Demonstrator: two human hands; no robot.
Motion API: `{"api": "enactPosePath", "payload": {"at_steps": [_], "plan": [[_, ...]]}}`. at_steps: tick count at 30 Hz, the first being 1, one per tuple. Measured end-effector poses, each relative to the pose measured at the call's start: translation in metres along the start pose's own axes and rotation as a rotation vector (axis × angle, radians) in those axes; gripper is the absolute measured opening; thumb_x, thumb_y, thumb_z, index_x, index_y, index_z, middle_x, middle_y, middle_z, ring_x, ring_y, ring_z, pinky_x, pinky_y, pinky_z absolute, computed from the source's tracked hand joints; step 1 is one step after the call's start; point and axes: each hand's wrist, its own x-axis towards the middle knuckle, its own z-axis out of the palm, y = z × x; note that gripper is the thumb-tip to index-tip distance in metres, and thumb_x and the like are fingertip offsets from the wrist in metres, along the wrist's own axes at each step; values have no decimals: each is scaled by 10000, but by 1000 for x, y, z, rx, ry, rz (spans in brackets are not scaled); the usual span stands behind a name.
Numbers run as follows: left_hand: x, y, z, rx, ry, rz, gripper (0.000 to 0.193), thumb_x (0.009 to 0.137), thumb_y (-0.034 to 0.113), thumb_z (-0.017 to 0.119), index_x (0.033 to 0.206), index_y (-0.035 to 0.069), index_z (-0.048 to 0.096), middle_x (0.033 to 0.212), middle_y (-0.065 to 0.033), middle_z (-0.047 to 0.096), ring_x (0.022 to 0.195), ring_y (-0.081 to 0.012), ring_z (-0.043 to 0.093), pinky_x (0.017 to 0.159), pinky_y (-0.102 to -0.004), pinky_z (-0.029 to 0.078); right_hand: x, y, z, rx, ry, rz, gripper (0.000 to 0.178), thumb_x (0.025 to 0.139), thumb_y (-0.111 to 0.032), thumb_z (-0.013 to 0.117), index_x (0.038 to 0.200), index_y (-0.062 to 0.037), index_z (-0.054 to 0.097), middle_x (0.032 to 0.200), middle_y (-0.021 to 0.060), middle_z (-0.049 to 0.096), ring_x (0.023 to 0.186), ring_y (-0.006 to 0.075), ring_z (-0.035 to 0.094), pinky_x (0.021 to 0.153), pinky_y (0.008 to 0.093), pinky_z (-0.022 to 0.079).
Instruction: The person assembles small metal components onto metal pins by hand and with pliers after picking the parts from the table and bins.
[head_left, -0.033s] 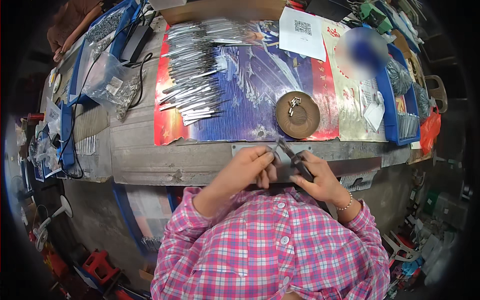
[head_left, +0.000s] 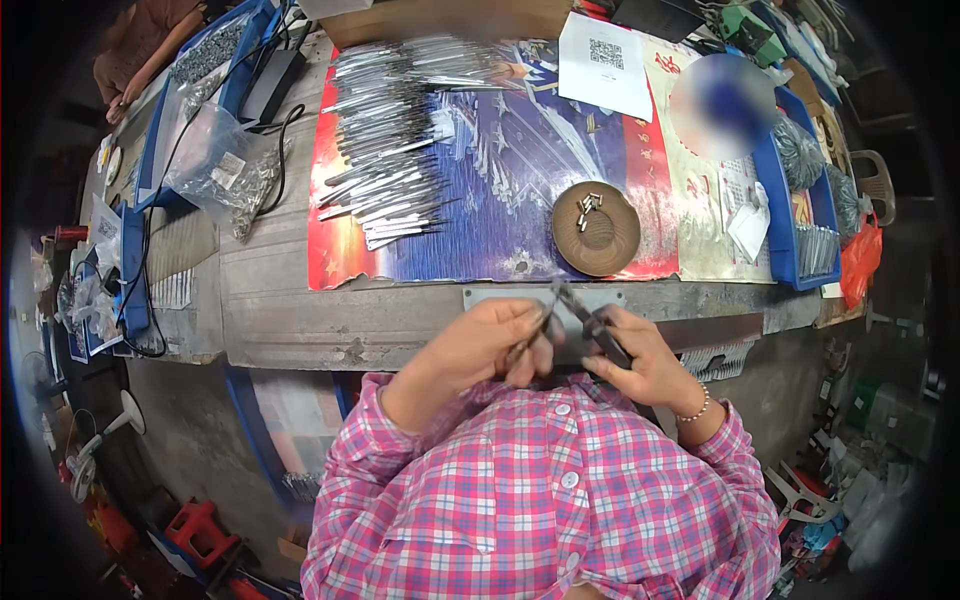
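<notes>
In my right hand [head_left: 640, 355] is a pair of dark-handled pliers [head_left: 592, 318], its fingers wrapped round the grips. The jaws point up and left, over a grey metal plate at the bench's front edge. My left hand [head_left: 500, 340] is pinched closed just left of the jaws, on a small, thin piece that is blurred and mostly hidden by the fingers. Beyond the hands stands a round brown dish [head_left: 597, 262] with several short metallic pieces [head_left: 589, 208] in it. A big pile of thin silvery rods [head_left: 385, 150] lies on the printed sheet to the left.
Blue bins [head_left: 790, 210] with bagged parts stand at the right. A clear bag of small metal parts [head_left: 225, 165] and a black cable lie at the left. A white paper [head_left: 605, 70] rests at the back. Another person's arm [head_left: 150, 65] shows at the far left.
My left hand has shifted slightly, its lower fingers blurred by motion. The plier jaws have moved a little to the left. Dish and rods stay put.
</notes>
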Motion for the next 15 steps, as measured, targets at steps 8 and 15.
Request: {"api": "enactPosePath", "payload": {"at_steps": [8, 15], "plan": [[2, -25, 7, 769, 258, 372, 114, 886, 121, 494, 842, 17, 502, 537, -89, 500, 454, -198, 517, 440, -326, 389, -4, 0, 13, -73, 16, 112, 207, 748, -149, 646, 834, 25, 572, 841, 179, 487, 733, 354, 510, 639, 395, 410], [19, -26, 15, 1140, 528, 565, 94, 861, 97, 509, 818, 15, 492, 657, -169, 591, 541, -334, 568, 478, -402, 428, -1, 11, 14, -94, 66, 146, 194, 752, -136, 638, 816, 32, 562, 818, 163, 477, 700, 345, 488, 619, 394, 397]]}}
